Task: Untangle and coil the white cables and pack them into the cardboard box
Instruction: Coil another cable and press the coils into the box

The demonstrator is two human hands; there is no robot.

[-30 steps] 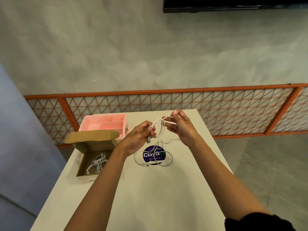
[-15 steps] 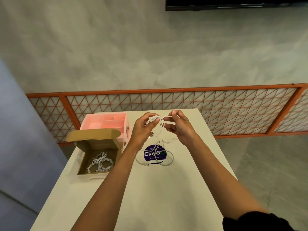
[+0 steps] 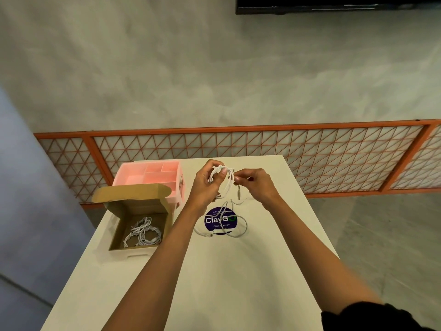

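The left hand [image 3: 206, 185] and the right hand [image 3: 256, 185] meet in the air above the far end of the bench [image 3: 214, 278], with a white cable [image 3: 226, 181] between them. The cable is thin and smooth, wound into a small round coil of several turns. The left fingers [image 3: 216, 174] curl round the coil's nine o'clock side, the thumb pressed against the turns. The right fingers [image 3: 238, 179] pinch a strand at the coil's three o'clock side. A short plug [image 3: 238, 194] with a greyish tip hangs from the coil at five o'clock.

From the coil a thin strand drops at six o'clock to the slack [image 3: 242, 231], which lies on the bench in wide, loose loops. The loops cross a round purple sticker [image 3: 220, 220] and end in a small plug at the sticker's seven o'clock.

At eight o'clock from the hands sits the cardboard box [image 3: 140, 207], brown inside, with its lid flap open at the box's twelve o'clock side. On its floor lies a bundle of coiled white cables [image 3: 143, 235]. Touching the box at its twelve o'clock is a pink tray [image 3: 133, 179] split into compartments. Beyond the bench, an orange lattice rail [image 3: 238, 144] runs along the wall.
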